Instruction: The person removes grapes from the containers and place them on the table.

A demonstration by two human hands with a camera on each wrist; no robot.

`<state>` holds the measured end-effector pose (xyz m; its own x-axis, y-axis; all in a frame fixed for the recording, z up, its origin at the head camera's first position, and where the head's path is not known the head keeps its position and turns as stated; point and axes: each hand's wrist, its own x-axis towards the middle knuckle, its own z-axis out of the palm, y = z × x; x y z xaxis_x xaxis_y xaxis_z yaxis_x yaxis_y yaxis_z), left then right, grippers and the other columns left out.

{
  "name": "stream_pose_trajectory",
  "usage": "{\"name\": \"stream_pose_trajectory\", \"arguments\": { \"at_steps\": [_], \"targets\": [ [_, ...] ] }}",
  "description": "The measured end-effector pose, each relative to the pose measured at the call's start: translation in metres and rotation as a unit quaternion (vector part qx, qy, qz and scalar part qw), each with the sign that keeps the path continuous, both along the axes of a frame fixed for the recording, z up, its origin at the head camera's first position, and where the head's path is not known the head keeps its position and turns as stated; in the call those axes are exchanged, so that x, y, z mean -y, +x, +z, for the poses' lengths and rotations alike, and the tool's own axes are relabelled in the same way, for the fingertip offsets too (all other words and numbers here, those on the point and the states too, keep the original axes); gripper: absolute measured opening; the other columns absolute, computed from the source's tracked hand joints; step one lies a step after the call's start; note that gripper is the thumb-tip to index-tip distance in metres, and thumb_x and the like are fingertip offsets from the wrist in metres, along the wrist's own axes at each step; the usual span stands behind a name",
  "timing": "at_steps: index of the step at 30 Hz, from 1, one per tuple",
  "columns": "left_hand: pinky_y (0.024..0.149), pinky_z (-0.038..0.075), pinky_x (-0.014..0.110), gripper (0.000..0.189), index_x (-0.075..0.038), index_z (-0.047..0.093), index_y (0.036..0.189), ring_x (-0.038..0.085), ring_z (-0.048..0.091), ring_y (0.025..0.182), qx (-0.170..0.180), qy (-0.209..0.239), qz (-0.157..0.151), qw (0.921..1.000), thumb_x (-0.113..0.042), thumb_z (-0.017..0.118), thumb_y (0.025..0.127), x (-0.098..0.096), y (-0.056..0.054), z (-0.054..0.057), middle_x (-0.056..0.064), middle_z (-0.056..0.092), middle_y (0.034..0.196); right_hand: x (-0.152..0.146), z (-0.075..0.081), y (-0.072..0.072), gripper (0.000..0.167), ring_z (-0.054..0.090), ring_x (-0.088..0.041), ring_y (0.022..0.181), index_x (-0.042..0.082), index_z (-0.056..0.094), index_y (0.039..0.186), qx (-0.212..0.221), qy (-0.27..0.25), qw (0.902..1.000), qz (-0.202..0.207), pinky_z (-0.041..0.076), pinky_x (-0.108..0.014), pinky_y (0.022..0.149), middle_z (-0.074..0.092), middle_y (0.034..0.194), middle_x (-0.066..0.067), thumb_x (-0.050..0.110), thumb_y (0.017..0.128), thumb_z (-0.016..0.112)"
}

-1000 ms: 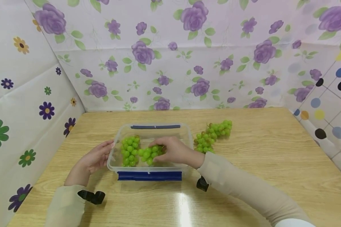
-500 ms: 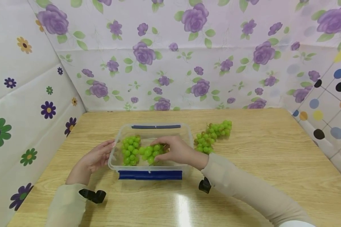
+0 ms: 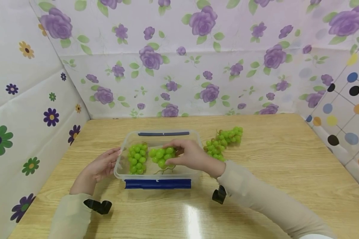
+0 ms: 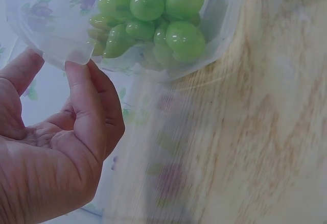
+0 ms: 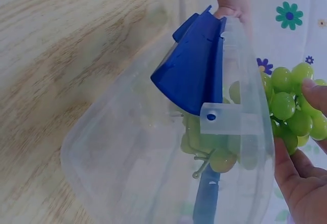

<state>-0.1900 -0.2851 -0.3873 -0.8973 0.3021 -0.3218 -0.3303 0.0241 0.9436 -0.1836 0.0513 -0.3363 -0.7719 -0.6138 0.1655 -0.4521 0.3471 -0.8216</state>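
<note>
Clear box (image 3: 158, 177) stood open on the wooden table (image 3: 272, 142), its front blue clip (image 3: 158, 183) hanging outside the wall, presumably so that nothing crossed the opening. Hands well apart. Left hand (image 3: 103, 166) had its fingers loosely extended, tips touching the box's left wall near the rim; judged to be a light steadying contact. Right hand (image 3: 189, 156) reached in from the right and pinched a bunch of grapes (image 3: 162, 156) between thumb and fingers, inside the box near mid-width; a side hold that likely avoided squeezing the fruit hard. View poor beneath the palm: could not tell whether this bunch touched the floor. A second bunch (image 3: 136, 159) lay along the left wall, which seemed to leave the right portion free for the held one. More grapes (image 3: 222, 142) lay on the table just beyond the right wall, near the working hand.
</note>
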Motion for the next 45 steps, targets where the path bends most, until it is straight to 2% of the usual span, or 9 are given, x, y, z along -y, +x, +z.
{"name": "stream_pose_trajectory", "arguments": {
  "at_steps": [7,14,19,27,35,45],
  "targets": [
    [0.066,0.053,0.017,0.072,0.002,0.003,0.149,0.001,0.063,0.081,0.006,-0.008,0.009,0.9999,-0.032,0.044,0.102,0.000,0.002,0.001,-0.008,0.058,0.097,-0.006,0.002,0.000,0.044,0.064,-0.015,0.094,0.008,0.063,0.123,0.026,-0.016,0.9996,0.000,0.053,-0.022,0.081,0.064,0.118,-0.009,0.014,0.081,0.076],
    [0.068,0.054,0.017,0.072,0.003,0.001,0.150,0.001,0.063,0.083,0.004,-0.008,0.008,0.9999,-0.031,0.044,0.102,0.001,0.001,-0.001,-0.009,0.059,0.098,-0.011,0.006,0.001,0.043,0.063,-0.014,0.090,0.009,0.063,0.122,0.028,-0.017,0.9993,-0.018,0.054,-0.025,0.078,0.063,0.120,-0.007,0.014,0.082,0.076],
    [0.066,0.054,0.018,0.070,0.003,0.004,0.149,0.001,0.063,0.081,0.000,-0.008,0.005,1.0000,-0.030,0.044,0.102,0.001,-0.001,0.000,-0.009,0.060,0.095,-0.015,0.008,0.001,0.042,0.063,-0.014,0.086,0.010,0.063,0.122,0.034,-0.028,0.9983,-0.039,0.054,-0.026,0.075,0.064,0.114,-0.007,0.014,0.081,0.076],
    [0.062,0.053,0.017,0.065,0.002,0.011,0.147,0.000,0.062,0.074,0.004,-0.014,0.012,0.9998,-0.030,0.045,0.102,0.000,-0.001,0.000,-0.009,0.059,0.091,-0.020,0.013,0.003,0.042,0.063,-0.016,0.090,0.007,0.062,0.122,0.026,-0.038,0.9982,-0.039,0.054,-0.028,0.077,0.062,0.115,-0.009,0.013,0.082,0.075],
    [0.062,0.053,0.017,0.065,0.001,0.013,0.147,-0.001,0.063,0.075,0.006,-0.010,0.018,0.9998,-0.031,0.046,0.101,0.000,0.001,0.001,-0.009,0.060,0.092,-0.026,0.019,0.006,0.042,0.063,-0.018,0.094,0.008,0.062,0.123,0.025,-0.033,0.9982,-0.044,0.054,-0.028,0.079,0.062,0.118,-0.009,0.014,0.083,0.075],
    [0.063,0.053,0.017,0.065,0.002,0.014,0.146,0.001,0.063,0.077,0.004,-0.010,0.019,0.9998,-0.030,0.047,0.101,-0.002,0.001,0.005,-0.008,0.059,0.094,-0.035,0.023,0.011,0.043,0.064,-0.018,0.092,0.008,0.062,0.123,0.023,-0.030,0.9981,-0.049,0.054,-0.027,0.077,0.064,0.112,-0.009,0.014,0.083,0.075]
  ]
}}
